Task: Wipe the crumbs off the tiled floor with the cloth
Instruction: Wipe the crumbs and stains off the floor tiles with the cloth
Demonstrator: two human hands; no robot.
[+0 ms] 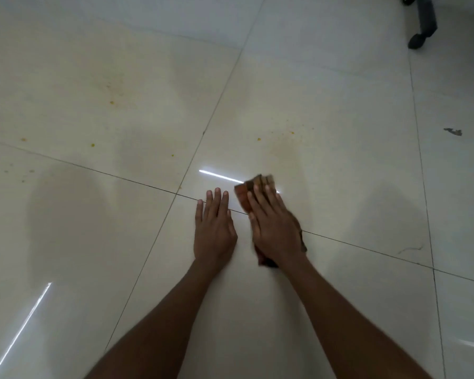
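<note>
Small yellow crumbs (92,145) dot the glossy cream tiled floor (93,242) at far left and middle, some too faint to make out. The left hand (214,228) lies flat, fingers straight, on the floor. Just beside it, the right hand (274,228) presses flat on a folded brown-orange cloth (253,187), mostly hidden beneath it, blurred. A dark chair leg (422,26) is cut off at top right.

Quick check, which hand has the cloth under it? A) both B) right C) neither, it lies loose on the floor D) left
B: the right hand presses flat on the brown cloth, whose edges show beyond the fingertips and wrist, while the left hand rests bare on the tiled floor beside it.
</note>
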